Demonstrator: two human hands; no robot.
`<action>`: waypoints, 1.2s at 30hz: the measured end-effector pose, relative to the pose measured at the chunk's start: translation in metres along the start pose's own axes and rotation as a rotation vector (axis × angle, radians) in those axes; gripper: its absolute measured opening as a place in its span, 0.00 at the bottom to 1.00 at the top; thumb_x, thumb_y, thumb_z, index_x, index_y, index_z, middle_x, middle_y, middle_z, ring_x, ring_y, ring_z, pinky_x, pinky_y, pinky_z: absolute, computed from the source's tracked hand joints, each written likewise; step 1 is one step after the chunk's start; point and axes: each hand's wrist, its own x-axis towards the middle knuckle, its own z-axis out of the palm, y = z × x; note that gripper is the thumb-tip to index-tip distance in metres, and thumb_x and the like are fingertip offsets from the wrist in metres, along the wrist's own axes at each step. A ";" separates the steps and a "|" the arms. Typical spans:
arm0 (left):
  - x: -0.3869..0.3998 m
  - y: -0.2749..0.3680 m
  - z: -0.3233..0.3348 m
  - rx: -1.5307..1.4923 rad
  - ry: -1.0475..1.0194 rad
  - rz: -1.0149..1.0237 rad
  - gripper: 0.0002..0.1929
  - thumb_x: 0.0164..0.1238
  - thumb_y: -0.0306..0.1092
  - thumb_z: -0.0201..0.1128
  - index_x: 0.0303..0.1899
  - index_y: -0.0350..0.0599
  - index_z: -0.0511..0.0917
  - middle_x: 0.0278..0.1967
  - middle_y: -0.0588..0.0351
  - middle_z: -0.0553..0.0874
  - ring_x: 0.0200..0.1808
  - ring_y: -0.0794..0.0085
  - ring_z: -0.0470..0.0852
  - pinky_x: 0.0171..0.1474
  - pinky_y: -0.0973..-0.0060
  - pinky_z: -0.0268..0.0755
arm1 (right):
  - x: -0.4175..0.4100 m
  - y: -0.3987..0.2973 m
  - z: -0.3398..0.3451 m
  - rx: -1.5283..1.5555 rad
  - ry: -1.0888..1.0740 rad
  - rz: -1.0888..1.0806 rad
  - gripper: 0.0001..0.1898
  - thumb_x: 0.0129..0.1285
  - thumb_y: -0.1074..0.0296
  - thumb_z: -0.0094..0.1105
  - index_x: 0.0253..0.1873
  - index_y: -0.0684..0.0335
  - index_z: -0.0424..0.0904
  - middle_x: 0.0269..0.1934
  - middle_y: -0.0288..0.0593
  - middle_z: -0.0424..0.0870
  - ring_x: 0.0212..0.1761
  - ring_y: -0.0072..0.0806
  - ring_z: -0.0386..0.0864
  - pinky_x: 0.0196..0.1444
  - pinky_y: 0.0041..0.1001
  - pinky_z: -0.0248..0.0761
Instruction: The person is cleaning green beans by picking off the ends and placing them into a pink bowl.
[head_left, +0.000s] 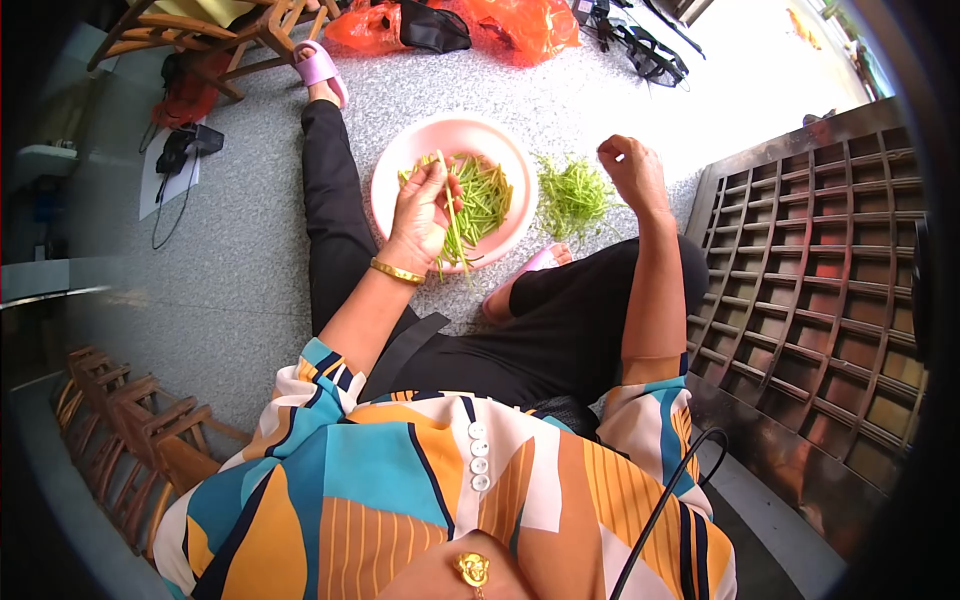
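Note:
My left hand (427, 202) is shut on a thin green vegetable stem (450, 214), pinched between thumb and fingers. It is over a pale pink plastic basin (387, 161), which holds a heap of cut green stems (484, 196). To the right of the basin, a loose pile of fine leafy green trimmings (574, 196) lies on the floor. Above and right of that pile is my right hand (636, 171). Its fingers are curled, with thumb and forefinger meeting in a ring, and I see nothing held in it.
The speckled grey floor (247, 277) stretches around the basin. A metal lattice door panel (802, 300) stands close on my right. Orange plastic bags (525, 30) and a wooden chair (187, 34) are beyond my feet. Black devices with cables (180, 146) lie at the left; wooden chairs (142, 420) stand behind left.

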 end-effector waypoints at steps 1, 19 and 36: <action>-0.002 -0.003 0.002 0.054 0.012 -0.035 0.06 0.62 0.35 0.55 0.39 0.49 0.75 0.25 0.63 0.78 0.25 0.81 0.75 0.26 0.84 0.70 | 0.001 -0.006 0.003 0.159 -0.075 -0.058 0.06 0.51 0.67 0.55 0.32 0.61 0.79 0.32 0.46 0.80 0.33 0.38 0.78 0.36 0.31 0.70; -0.027 -0.029 0.013 0.264 -0.153 -0.389 0.08 0.61 0.35 0.57 0.39 0.44 0.75 0.28 0.61 0.80 0.29 0.80 0.77 0.29 0.84 0.68 | -0.014 -0.059 0.045 0.849 -0.572 -0.102 0.06 0.60 0.68 0.53 0.31 0.64 0.72 0.21 0.28 0.71 0.22 0.12 0.66 0.24 0.14 0.61; -0.026 -0.011 0.012 0.247 -0.271 -0.141 0.07 0.61 0.32 0.56 0.38 0.40 0.74 0.28 0.61 0.78 0.30 0.81 0.76 0.34 0.85 0.68 | -0.024 -0.064 0.055 0.882 -0.683 -0.023 0.08 0.59 0.68 0.52 0.30 0.66 0.73 0.18 0.32 0.70 0.21 0.16 0.68 0.25 0.19 0.64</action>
